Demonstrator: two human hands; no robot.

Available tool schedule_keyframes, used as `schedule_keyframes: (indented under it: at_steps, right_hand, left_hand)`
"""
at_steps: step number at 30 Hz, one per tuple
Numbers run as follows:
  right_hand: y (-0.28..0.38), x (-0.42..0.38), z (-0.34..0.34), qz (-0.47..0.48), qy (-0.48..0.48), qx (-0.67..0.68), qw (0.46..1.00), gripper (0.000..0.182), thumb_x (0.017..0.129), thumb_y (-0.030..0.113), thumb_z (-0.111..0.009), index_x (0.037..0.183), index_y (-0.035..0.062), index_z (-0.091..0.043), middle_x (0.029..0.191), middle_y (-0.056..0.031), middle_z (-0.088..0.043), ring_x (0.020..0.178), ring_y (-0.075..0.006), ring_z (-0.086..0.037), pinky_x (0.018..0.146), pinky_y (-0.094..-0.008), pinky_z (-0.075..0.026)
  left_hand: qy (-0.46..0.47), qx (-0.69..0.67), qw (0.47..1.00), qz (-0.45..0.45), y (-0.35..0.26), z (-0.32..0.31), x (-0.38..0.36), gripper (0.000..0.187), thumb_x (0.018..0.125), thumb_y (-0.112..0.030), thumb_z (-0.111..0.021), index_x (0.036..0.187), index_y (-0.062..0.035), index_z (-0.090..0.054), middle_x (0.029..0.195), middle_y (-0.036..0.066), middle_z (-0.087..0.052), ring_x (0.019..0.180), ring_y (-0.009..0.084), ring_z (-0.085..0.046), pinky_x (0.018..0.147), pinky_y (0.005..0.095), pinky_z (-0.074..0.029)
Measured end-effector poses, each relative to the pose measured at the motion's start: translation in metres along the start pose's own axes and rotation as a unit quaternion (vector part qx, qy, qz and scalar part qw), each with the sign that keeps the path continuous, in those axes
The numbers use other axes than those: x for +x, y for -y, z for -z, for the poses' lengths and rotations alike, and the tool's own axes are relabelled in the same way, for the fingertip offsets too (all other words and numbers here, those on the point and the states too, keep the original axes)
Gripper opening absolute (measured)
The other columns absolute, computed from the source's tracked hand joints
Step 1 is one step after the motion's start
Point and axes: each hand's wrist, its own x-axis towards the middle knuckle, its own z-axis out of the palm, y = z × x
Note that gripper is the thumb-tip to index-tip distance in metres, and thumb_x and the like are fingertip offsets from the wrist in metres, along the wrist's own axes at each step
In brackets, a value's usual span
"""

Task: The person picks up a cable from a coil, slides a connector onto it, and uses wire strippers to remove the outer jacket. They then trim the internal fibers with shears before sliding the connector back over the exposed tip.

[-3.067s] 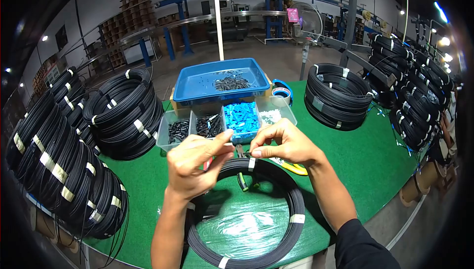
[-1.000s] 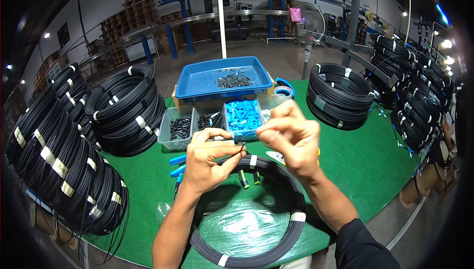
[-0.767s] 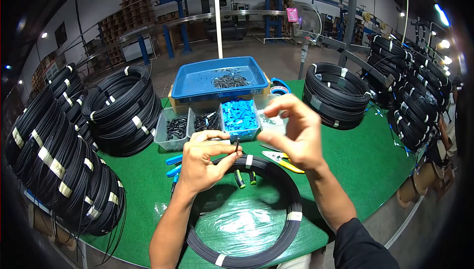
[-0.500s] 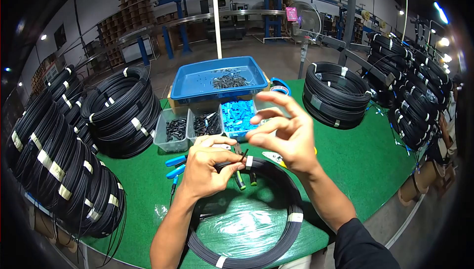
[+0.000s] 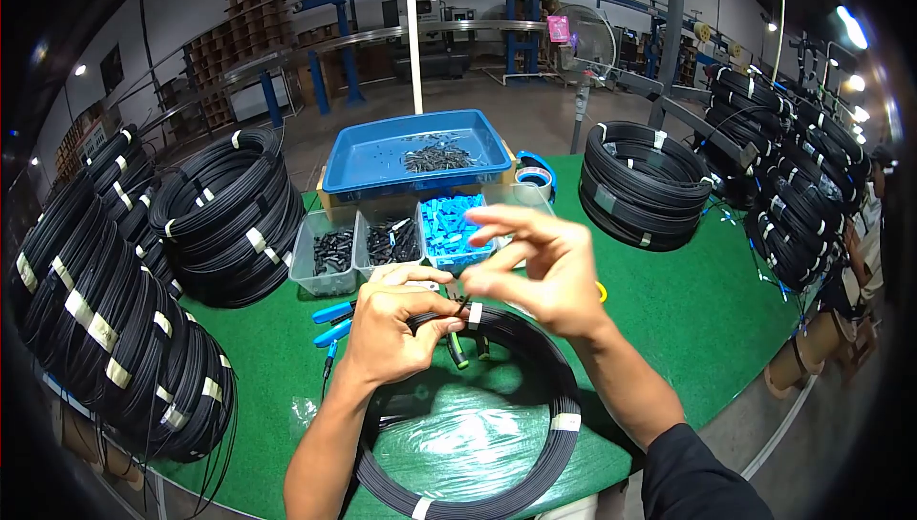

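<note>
My left hand [image 5: 394, 324] pinches the end of a black cable at the top of a black cable coil [image 5: 565, 386], which lies on the green table and has white tape bands. Close by on the right, my right hand [image 5: 540, 272] is raised with its fingers curved apart and nothing visible between them. Behind and below the fingers lie green-and-black handled pliers [image 5: 458, 352], partly covered by the coil and my left hand. A blue-handled tool [image 5: 332, 334] rests left of my left wrist.
Clear bins hold black parts [image 5: 332, 251] and blue parts [image 5: 453, 224]. Behind them stands a blue tray [image 5: 363, 174] with dark pieces. Stacked cable coils flank the table at left [image 5: 124, 329] and right [image 5: 640, 186]. A tape roll [image 5: 535, 176] sits beside the tray.
My right hand has moved left and slightly down, closer to my left hand and the cable end. The left hand keeps its pinch; the whole view has shifted slightly.
</note>
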Motion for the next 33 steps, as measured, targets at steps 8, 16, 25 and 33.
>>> schedule_keyframes:
  at_steps: [8, 16, 25, 33]
  right_hand:
    - [0.009, 0.009, 0.020, 0.035, 0.001, 0.082, 0.996, 0.076, 0.066, 0.002, -0.086, 0.134, -0.0016, -0.051, 0.090, -0.0085, -0.074, 0.095, -0.0125, -0.063, 0.093, -0.0292, -0.046]
    - [-0.003, 0.004, 0.013, -0.011, 0.026, 0.200, 0.979, 0.080, 0.066, -0.002, -0.084, 0.138, -0.0015, -0.047, 0.085, -0.0062, -0.074, 0.098, -0.0104, -0.058, 0.095, -0.0279, -0.043]
    - [-0.003, 0.003, 0.011, 0.006, 0.140, 0.067, 0.988, 0.087, 0.064, -0.004, -0.082, 0.142, 0.0031, -0.043, 0.132, -0.0090, -0.053, 0.097, -0.0164, -0.069, 0.092, -0.0289, -0.046]
    - [-0.006, 0.010, 0.023, 0.060, 0.027, 0.175, 0.982, 0.095, 0.064, 0.000, -0.087, 0.144, -0.0013, -0.036, 0.085, -0.0052, -0.072, 0.094, -0.0114, -0.060, 0.092, -0.0285, -0.042]
  left_hand:
    - [0.012, -0.126, 0.990, 0.062, 0.008, -0.008, -0.005, 0.013, 0.067, -0.001, -0.076, 0.079, -0.0067, -0.076, 0.078, 0.005, -0.073, 0.094, 0.0229, -0.067, 0.085, 0.0360, -0.050]
    - [0.090, -0.181, 0.976, 0.079, 0.011, -0.003, -0.003, 0.012, 0.070, 0.004, -0.069, 0.078, -0.0042, -0.073, 0.078, 0.002, -0.072, 0.101, 0.0224, -0.061, 0.088, 0.0337, -0.049]
    - [0.081, -0.230, 0.958, 0.151, 0.016, -0.004, -0.007, 0.007, 0.074, 0.000, -0.071, 0.078, -0.0053, -0.074, 0.080, 0.002, -0.071, 0.101, 0.0214, -0.058, 0.090, 0.0344, -0.046]
    - [0.090, -0.199, 0.968, 0.119, 0.014, -0.001, -0.005, 0.006, 0.075, -0.002, -0.072, 0.079, -0.0049, -0.074, 0.081, 0.004, -0.070, 0.098, 0.0198, -0.060, 0.086, 0.0329, -0.048]
